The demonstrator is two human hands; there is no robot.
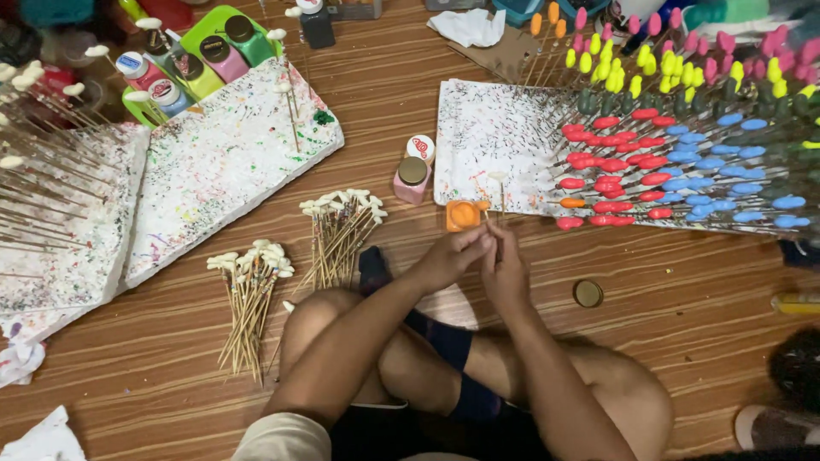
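A wood-grain floor carries two paint-speckled white foam boards at left and another speckled board at right. Between them lie two bundles of white-tipped sticks, a pink paint bottle, an open orange paint jar and, apart to the right, a loose gold lid

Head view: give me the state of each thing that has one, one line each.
Left hand: pinching a thin stick.
Right hand: gripping the same stick.
Orange paint jar: open.
Gold lid: off, lying on floor.
Pink bottle: capped.
Two stick bundles: unpainted, white tips.
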